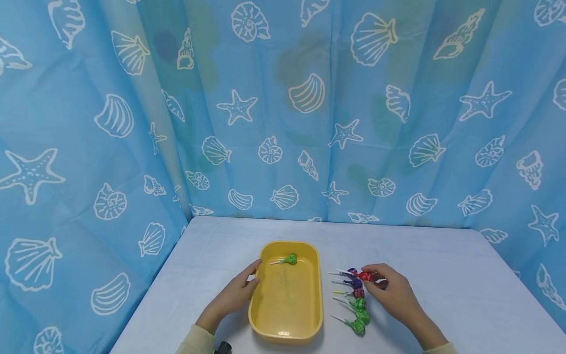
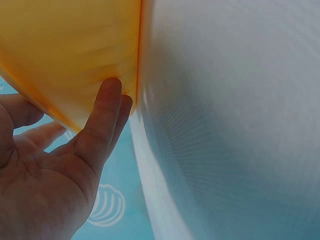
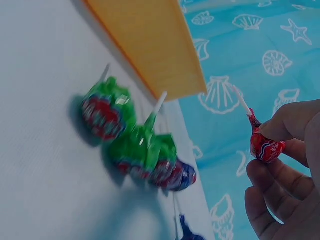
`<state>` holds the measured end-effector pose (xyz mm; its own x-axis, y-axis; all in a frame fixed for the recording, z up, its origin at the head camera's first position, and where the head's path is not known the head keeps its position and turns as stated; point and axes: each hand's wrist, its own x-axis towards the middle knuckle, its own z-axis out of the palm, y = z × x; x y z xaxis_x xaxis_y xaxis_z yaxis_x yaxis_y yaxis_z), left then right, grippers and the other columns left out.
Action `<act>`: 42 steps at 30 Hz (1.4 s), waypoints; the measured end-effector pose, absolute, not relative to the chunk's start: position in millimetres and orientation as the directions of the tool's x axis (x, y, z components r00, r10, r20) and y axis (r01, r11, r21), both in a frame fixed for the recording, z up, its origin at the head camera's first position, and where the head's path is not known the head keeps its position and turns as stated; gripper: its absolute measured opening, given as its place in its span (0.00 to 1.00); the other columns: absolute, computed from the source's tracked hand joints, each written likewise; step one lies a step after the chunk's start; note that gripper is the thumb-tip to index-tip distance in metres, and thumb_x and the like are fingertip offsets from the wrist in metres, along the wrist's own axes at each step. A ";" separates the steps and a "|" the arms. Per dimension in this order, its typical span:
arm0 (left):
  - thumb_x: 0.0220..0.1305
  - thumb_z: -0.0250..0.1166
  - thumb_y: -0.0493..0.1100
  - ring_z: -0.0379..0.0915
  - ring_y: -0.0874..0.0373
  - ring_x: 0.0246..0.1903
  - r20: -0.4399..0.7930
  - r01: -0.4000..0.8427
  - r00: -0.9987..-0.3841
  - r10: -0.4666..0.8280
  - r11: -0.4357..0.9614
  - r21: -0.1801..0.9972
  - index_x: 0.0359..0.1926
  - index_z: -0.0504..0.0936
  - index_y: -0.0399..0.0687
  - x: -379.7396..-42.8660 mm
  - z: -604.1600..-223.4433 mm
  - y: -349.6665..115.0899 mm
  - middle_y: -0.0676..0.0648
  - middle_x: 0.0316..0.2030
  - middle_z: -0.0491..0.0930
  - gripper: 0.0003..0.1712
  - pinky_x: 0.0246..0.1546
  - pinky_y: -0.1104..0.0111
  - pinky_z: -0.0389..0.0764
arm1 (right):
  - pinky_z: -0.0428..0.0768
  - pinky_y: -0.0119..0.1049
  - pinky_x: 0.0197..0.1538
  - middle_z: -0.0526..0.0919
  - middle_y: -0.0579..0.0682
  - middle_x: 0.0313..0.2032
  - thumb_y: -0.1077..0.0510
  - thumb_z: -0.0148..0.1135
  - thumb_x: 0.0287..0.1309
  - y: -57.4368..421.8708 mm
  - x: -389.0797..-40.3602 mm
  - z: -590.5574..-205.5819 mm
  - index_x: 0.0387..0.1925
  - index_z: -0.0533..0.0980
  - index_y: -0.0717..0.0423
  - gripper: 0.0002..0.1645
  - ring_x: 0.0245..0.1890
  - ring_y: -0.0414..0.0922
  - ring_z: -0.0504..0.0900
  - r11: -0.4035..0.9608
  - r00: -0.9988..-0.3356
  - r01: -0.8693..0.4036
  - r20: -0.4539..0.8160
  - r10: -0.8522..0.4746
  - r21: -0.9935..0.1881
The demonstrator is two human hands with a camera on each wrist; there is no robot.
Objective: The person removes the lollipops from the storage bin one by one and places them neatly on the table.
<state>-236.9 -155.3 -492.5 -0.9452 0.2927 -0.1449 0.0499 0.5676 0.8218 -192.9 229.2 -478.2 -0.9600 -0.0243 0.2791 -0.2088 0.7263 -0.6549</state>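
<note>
My right hand (image 1: 391,287) pinches a red-wrapped lollipop (image 3: 267,147) between thumb and fingers, its white stick pointing away from the palm. Below and beside it on the table lies a column of lollipops: purple ones (image 1: 355,283) at the far end, a dark red one (image 1: 358,293), and green ones (image 1: 356,325) nearer. At the left side of a yellow tray (image 1: 285,334), my left hand (image 1: 236,293) holds the rim, with two fingers (image 2: 102,112) stretched along the outer wall. Inside the tray, near its far end, lies one green lollipop (image 1: 290,259).
A white cloth (image 1: 212,241) covers the table. Blue curtains (image 1: 283,123) with white shell and starfish prints hang behind it and at both sides. A small black object (image 1: 224,347) shows at the bottom edge, near the left forearm.
</note>
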 end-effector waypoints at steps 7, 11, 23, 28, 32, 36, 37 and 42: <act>0.79 0.51 0.44 0.71 0.38 0.63 -0.139 0.056 -0.945 0.297 0.562 0.825 0.79 0.58 0.48 -236.5 -492.5 -155.0 0.36 0.71 0.65 0.31 0.60 0.44 0.76 | 0.86 0.42 0.44 0.85 0.50 0.45 0.63 0.70 0.59 243.8 -185.9 -487.8 0.51 0.81 0.59 0.18 0.43 0.46 0.83 0.750 -0.977 -0.139 0.213 0.003 -0.647; 0.79 0.51 0.44 0.71 0.39 0.63 -0.140 0.049 -0.948 0.287 0.564 0.824 0.79 0.58 0.49 -236.4 -492.9 -154.8 0.37 0.70 0.66 0.31 0.60 0.44 0.76 | 0.86 0.42 0.43 0.85 0.50 0.45 0.63 0.70 0.58 253.3 -184.5 -494.8 0.51 0.81 0.60 0.18 0.43 0.48 0.83 0.764 -0.979 -0.127 0.202 0.004 -0.632; 0.79 0.51 0.45 0.71 0.40 0.63 -0.150 0.036 -0.948 0.280 0.564 0.825 0.79 0.58 0.50 -238.4 -494.2 -155.3 0.38 0.72 0.65 0.32 0.61 0.44 0.75 | 0.86 0.49 0.45 0.84 0.55 0.46 0.64 0.70 0.58 275.3 -182.2 -505.4 0.51 0.81 0.62 0.19 0.44 0.52 0.84 0.787 -0.992 -0.065 0.127 0.017 -0.613; 0.79 0.51 0.44 0.71 0.40 0.63 -0.146 0.041 -0.947 0.287 0.559 0.828 0.79 0.58 0.50 -236.8 -493.0 -155.3 0.37 0.71 0.64 0.32 0.61 0.44 0.75 | 0.86 0.51 0.46 0.84 0.57 0.45 0.65 0.70 0.56 277.5 -183.0 -510.9 0.51 0.81 0.63 0.20 0.42 0.52 0.84 0.804 -0.995 -0.035 0.097 0.029 -0.594; 0.79 0.51 0.44 0.72 0.40 0.62 -0.138 0.055 -0.944 0.298 0.559 0.828 0.79 0.57 0.49 -235.1 -492.5 -155.8 0.36 0.71 0.64 0.32 0.60 0.45 0.77 | 0.86 0.52 0.47 0.84 0.57 0.45 0.66 0.70 0.55 278.0 -184.3 -515.5 0.51 0.81 0.64 0.20 0.41 0.52 0.84 0.805 -0.997 -0.015 0.072 0.034 -0.593; 0.80 0.51 0.44 0.72 0.40 0.62 -0.132 0.063 -0.944 0.303 0.558 0.827 0.79 0.57 0.49 -234.7 -492.4 -156.1 0.36 0.72 0.64 0.32 0.59 0.45 0.78 | 0.85 0.53 0.48 0.85 0.56 0.44 0.66 0.70 0.56 278.3 -186.3 -518.9 0.50 0.82 0.63 0.18 0.41 0.51 0.84 0.808 -0.998 -0.009 0.055 0.029 -0.589; 0.80 0.51 0.44 0.72 0.40 0.62 -0.132 0.063 -0.944 0.303 0.556 0.829 0.79 0.57 0.49 -234.8 -492.4 -156.1 0.36 0.72 0.63 0.32 0.59 0.45 0.77 | 0.85 0.53 0.48 0.85 0.56 0.44 0.66 0.70 0.56 278.2 -187.0 -519.7 0.50 0.82 0.63 0.18 0.41 0.52 0.84 0.810 -0.998 -0.010 0.054 0.027 -0.586; 0.80 0.51 0.44 0.71 0.39 0.63 -0.132 0.064 -0.941 0.311 0.549 0.834 0.79 0.57 0.49 -235.0 -492.3 -156.6 0.36 0.72 0.63 0.32 0.59 0.45 0.78 | 0.85 0.54 0.48 0.84 0.56 0.45 0.65 0.71 0.56 277.3 -189.3 -524.3 0.48 0.83 0.60 0.17 0.42 0.52 0.84 0.817 -0.998 -0.011 0.052 0.023 -0.577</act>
